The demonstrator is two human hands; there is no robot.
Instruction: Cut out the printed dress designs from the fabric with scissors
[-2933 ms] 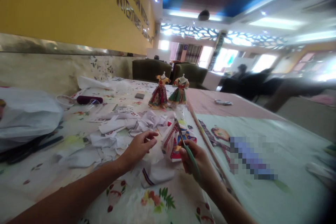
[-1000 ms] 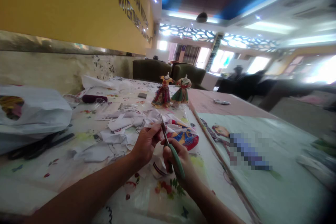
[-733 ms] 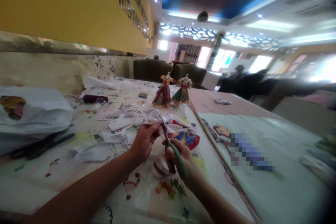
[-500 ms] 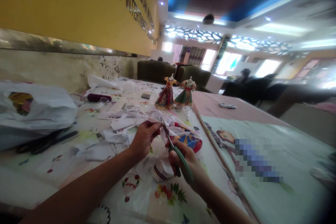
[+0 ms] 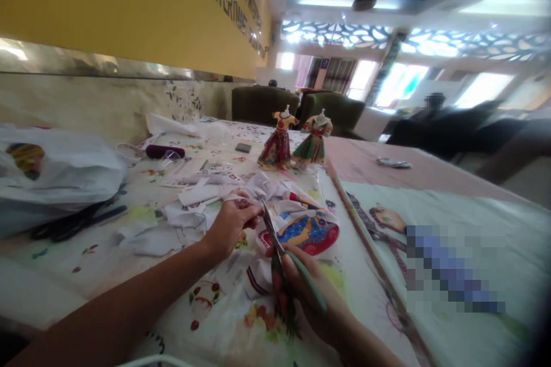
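My right hand (image 5: 305,284) is wrapped round green-handled scissors (image 5: 272,232), whose blades point up and away. Their tips meet a thin white piece of paper or cloth (image 5: 253,202) pinched in my left hand (image 5: 232,221); which material it is I cannot make out. Just beyond the scissors lies a printed cut-out (image 5: 307,229) in blue, yellow and red. Under and around my left hand are crumpled white scraps (image 5: 189,215). Close to my right hand rests a white scrap with dark stripes (image 5: 258,278).
Two small dress forms, one in red (image 5: 278,140) and one in green (image 5: 313,140), stand behind the cut-out. On the left are a white plastic bag (image 5: 81,166), black scissors (image 5: 69,226) and a dark purple case (image 5: 165,152). A trim-like strip (image 5: 365,215) lies right.
The view has shifted, so the background sits higher and farther right. Both hands keep their grip; the scissors' handles look more spread, and the printed cut-out shows more.
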